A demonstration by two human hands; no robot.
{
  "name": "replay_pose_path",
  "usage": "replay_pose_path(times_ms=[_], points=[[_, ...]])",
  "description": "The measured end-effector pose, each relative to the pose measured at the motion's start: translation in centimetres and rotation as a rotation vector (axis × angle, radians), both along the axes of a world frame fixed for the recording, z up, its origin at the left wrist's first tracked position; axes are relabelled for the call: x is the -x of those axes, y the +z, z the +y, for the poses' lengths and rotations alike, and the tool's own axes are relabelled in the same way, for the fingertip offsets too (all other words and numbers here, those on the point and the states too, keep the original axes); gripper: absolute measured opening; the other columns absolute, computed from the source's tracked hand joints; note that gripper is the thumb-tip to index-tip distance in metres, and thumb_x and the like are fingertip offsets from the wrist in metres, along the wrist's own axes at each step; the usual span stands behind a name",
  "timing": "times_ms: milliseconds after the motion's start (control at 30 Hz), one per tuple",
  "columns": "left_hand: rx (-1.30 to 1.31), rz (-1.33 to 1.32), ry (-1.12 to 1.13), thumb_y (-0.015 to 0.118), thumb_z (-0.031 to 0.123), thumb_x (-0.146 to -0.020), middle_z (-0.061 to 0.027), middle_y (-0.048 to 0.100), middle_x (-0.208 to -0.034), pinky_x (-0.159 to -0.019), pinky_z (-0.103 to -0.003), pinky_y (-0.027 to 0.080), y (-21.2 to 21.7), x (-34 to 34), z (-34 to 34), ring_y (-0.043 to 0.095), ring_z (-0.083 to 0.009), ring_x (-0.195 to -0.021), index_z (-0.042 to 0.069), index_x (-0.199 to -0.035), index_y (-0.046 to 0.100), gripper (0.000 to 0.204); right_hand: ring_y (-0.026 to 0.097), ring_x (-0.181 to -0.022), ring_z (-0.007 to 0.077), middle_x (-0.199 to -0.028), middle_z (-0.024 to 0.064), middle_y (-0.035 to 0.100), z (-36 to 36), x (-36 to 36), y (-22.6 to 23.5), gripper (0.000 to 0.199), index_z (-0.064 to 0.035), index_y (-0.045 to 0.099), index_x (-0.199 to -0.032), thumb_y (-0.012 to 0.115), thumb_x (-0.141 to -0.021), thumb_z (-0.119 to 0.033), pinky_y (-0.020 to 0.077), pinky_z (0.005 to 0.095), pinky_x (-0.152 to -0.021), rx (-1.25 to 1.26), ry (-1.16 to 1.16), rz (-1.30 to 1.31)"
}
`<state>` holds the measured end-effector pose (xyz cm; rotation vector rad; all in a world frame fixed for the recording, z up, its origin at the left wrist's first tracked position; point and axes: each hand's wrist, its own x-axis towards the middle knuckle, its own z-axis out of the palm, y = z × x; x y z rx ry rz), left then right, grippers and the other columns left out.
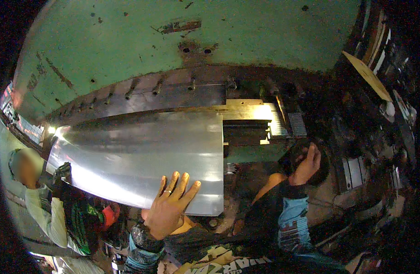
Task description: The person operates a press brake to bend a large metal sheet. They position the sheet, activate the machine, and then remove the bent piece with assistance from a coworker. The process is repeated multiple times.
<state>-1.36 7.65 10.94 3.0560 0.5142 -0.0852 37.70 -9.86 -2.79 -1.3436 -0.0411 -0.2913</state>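
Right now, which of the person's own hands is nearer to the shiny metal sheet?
Left. The left hand lies flat on the near edge of the metal sheet, fingers spread. The right hand is off to the sheet's right, resting on a dark round part.

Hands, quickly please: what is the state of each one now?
Left hand: open, fingers spread flat on the metal sheet.
Right hand: curled on a dark round knob; the grip cannot be told.

A worn green machine body [182, 41] spans the top. A co-worker [50, 210] in a light sleeve stands at left; a tan cardboard piece [367, 75] leans at right.
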Motion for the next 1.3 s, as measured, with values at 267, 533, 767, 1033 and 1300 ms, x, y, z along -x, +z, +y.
replay_pose_path(times_ms=[267, 533, 767, 1033, 1300], points=[[0.058, -0.089, 0.001, 0.066, -0.007, -0.073, -0.0226, 0.041, -0.162, -0.126, -0.061, 0.027, -0.3, 0.5, 0.1, 0.038, -0.0466, -0.150, 0.015, -0.161, 0.041, 0.094, 0.058, -0.129, 0.0334, -0.147, 0.0181, 0.060, 0.6, -9.6, -2.8, 0.044, -0.0068, 0.056, -0.150, 0.054, -0.110, -0.023, 0.0456, 0.0453, -0.112, 0.402, 0.104, 0.061], [0.063, -0.056, 0.006, 0.069, -0.003, -0.069, -0.0223, 0.042, -0.161, -0.126, -0.060, 0.027, 0.1, 0.2, 0.2, 0.038, -0.0462, -0.150, 0.016, -0.160, 0.041, 0.098, 0.059, -0.120, 0.0344, -0.132, 0.0184, 0.066, 1.9, -13.2, -6.8, 0.074, -0.0011, 0.062, -0.141, 0.077, -0.091, -0.054, 0.0494, 0.0461, -0.101, 0.218, 0.183, 0.269], [0.074, -0.038, 0.022, 0.072, 0.001, -0.063, -0.0217, 0.041, -0.161, -0.127, -0.061, 0.027, 0.2, 0.0, 0.2, 0.037, -0.0461, -0.150, 0.016, -0.161, 0.041, 0.103, 0.062, -0.112, 0.0317, -0.125, 0.0133, 0.070, 4.7, -11.0, -6.1, 0.057, -0.0007, 0.073, -0.122, 0.074, -0.093, -0.050, 0.0499, 0.0475, -0.095, -0.017, 0.144, 0.256], [0.147, 0.012, 0.032, 0.073, 0.003, -0.064, -0.0213, 0.036, -0.166, -0.128, -0.060, 0.021, 1.3, -0.2, 0.3, 0.031, -0.0457, -0.154, 0.016, -0.162, 0.039, 0.105, 0.062, -0.108, 0.0281, -0.124, 0.0129, 0.068, 4.7, -10.6, -5.5, 0.053, 0.0005, 0.070, -0.127, 0.066, -0.100, -0.045, 0.0511, 0.0445, -0.093, 0.002, 0.111, 0.203], [0.200, -0.018, 0.064, 0.070, 0.001, -0.066, -0.0215, 0.038, -0.166, -0.128, -0.060, 0.020, 1.6, -0.5, 0.2, 0.031, -0.0453, -0.155, 0.016, -0.160, 0.044, 0.099, 0.062, -0.102, 0.0250, -0.120, 0.0104, 0.068, 4.9, -10.3, -5.6, 0.048, -0.0004, 0.069, -0.123, 0.067, -0.101, -0.042, 0.0501, 0.0406, -0.087, -0.104, 0.171, 0.213]])
